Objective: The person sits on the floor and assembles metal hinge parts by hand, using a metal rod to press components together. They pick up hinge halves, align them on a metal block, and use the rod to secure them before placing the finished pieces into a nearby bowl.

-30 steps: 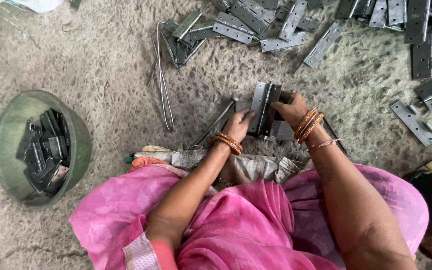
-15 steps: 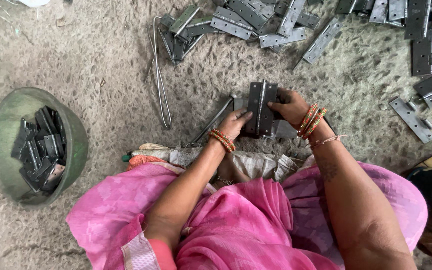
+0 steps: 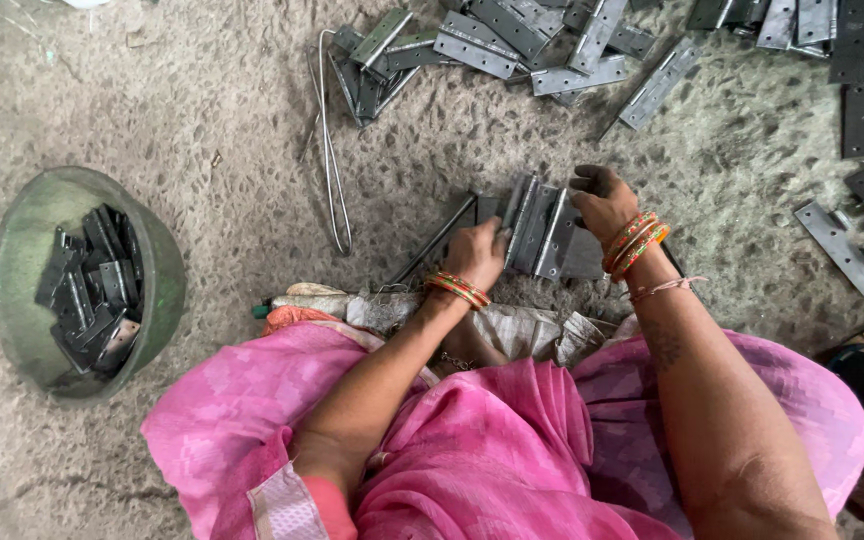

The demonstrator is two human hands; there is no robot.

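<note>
Hinge (image 3: pixel 542 228) turned flatter; both hands still gripping.

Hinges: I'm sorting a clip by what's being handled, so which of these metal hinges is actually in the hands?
The grey hinge at centre, gripped between the left hand and right hand; the others lie loose on the ground.

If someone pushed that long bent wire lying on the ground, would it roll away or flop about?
The wire is bent into a narrow hairpin lying flat, so it would probably slide, not roll. It looks thin and probably springy. The ground looks rough, so it may snag.
</note>
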